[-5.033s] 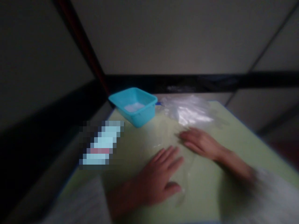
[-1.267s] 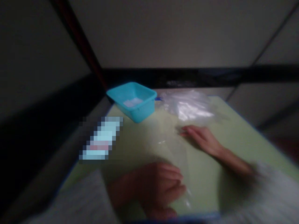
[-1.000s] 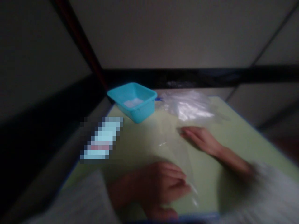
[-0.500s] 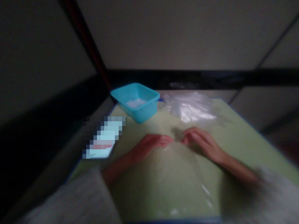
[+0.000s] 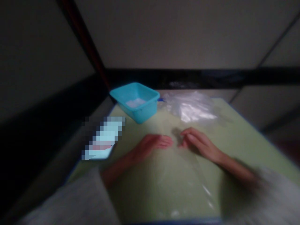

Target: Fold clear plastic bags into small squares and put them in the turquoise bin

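Observation:
A clear plastic bag (image 5: 181, 178) lies flat on the table before me, showing mainly by its shiny edge and creases. My left hand (image 5: 158, 141) rests palm down at the bag's far end, fingers stretched out together. Just right of it is my right hand (image 5: 195, 140), with its fingers loosely curved and a gap between the fingertips; I see nothing held there. The two hands are a short way apart. The picture is dim and blurred, so the bag's far edge is hard to make out.
A turquoise plastic basin (image 5: 146, 112) with something white in it stands at the back left of the yellow-green table (image 5: 243, 137). Beside it lies a heap of clear plastic bags (image 5: 197, 109). A pixelated phone-like screen (image 5: 103, 140) is at the left edge. Walls (image 5: 182, 34) stand behind.
My right hand's fingertips have spread apart and shifted slightly left. My left hand has hardly moved, its fingers lying flat. The view has shifted very slightly.

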Available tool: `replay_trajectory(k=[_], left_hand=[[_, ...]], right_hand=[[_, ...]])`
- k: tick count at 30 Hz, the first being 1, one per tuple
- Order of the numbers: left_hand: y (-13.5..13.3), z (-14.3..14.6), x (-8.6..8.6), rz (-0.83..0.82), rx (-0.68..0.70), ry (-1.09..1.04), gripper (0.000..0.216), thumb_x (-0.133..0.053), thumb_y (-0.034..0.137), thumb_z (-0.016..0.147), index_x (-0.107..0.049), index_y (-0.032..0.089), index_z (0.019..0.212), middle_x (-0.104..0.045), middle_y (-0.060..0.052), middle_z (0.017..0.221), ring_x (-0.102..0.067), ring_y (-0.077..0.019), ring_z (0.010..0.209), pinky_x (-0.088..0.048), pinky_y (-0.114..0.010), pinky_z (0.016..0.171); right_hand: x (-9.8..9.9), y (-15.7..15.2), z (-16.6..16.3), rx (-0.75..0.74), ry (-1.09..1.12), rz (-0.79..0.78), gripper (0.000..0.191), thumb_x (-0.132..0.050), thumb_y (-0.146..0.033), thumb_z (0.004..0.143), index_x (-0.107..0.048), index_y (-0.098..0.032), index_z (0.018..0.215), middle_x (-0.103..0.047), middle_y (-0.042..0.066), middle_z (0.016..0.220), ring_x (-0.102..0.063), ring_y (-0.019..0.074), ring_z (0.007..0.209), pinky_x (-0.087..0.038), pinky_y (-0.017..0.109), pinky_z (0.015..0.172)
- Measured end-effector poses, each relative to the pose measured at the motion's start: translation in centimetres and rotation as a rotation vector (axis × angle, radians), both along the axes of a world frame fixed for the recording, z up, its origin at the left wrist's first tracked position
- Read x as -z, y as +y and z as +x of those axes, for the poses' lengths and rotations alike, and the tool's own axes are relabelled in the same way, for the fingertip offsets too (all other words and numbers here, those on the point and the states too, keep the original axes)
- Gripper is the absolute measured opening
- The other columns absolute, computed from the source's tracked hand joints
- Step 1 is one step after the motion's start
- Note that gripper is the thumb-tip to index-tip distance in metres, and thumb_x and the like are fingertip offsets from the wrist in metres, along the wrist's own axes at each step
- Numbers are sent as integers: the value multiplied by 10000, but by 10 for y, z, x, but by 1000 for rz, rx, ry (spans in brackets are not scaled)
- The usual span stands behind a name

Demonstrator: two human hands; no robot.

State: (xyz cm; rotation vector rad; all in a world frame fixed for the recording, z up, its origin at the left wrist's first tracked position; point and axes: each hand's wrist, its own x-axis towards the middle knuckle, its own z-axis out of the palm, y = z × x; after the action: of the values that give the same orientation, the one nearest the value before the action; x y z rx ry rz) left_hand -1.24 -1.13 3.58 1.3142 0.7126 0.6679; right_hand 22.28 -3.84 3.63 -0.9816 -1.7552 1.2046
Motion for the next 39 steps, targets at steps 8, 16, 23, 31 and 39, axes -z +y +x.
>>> replay_trajectory(k=[8, 16, 23, 31, 39], left_hand=[[-1, 0, -5, 34, -56, -47, 548, -555, 566, 805, -668, 67, 1000, -707, -173, 998, -652, -291, 982, -459, -448, 929], [2, 4, 18, 31, 45, -124, 649, -538, 641, 770, -643, 78, 1075, -693, -190, 1030, -643, -308, 1001, -468, -453, 906], [4, 7, 23, 5, 50, -26, 658, -544, 655, 756, -632, 104, 1104, -690, -173, 1029, -643, -289, 982, -466, -437, 903], [0, 6, 11, -41, 64, -29, 643, -547, 628, 775, -616, 98, 1133, -677, -179, 1058, -629, -292, 1017, -445, -442, 926], [-1, 6, 10, -68, 58, -45, 618, -561, 590, 788, -612, 75, 1126, -675, -190, 1043, -628, -299, 1016, -440, -447, 928]], right_hand=[[-2, 1, 1, 35, 42, 35, 312, -418, -458, 938, -536, -184, 1028, -633, 18, 738, -623, 154, 701, -493, 290, 664], [-4, 2, -3, -7, 57, 43, 340, -403, -492, 934, -529, -191, 1030, -637, 25, 763, -623, 160, 731, -497, 303, 696], [-1, 7, -5, -38, -69, 43, 333, -399, -512, 927, -527, -209, 976, -625, 23, 778, -606, 170, 749, -502, 311, 702], [-4, 5, -3, -72, -115, 68, 323, -392, -490, 937, -531, -199, 965, -614, 21, 766, -598, 159, 739, -495, 291, 684], [-2, 5, 8, -42, -96, 19, 309, -406, -471, 938, -512, -190, 1010, -609, 0, 714, -615, 145, 676, -497, 277, 626]])
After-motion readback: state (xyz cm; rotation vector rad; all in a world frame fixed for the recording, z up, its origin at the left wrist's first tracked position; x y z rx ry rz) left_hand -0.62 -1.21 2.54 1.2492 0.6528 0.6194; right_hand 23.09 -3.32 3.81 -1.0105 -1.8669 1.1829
